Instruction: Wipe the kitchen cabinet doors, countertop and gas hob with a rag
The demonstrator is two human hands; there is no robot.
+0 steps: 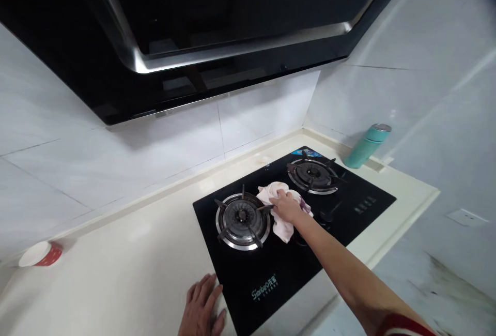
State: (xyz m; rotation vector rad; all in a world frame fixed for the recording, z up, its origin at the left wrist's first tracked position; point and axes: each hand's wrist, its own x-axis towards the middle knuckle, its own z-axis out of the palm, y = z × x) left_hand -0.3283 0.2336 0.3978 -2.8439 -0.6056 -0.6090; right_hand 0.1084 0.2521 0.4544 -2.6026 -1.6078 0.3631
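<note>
My right hand [285, 205] presses a crumpled pale pink cloth [284, 228] onto the black glass gas stove [240, 279], between its two burners. Its fingers curl into the cloth and hide part of it. The left burner [242, 218], with dark pan supports and a shiny ring, is just beside the cloth. Behind and to the right sits the other burner [313, 174]. On the pale countertop, my left hand [202, 307] rests with fingers spread, its fingertips at the stove's left edge and nothing in it.
A dark range hood [232, 75] hangs low over the stove. Against the right wall stands a teal bottle [364, 150]. A red and white paper cup [42, 254] lies on its side at the far left of the countertop [127, 269]. A wall socket [467, 217] is at right.
</note>
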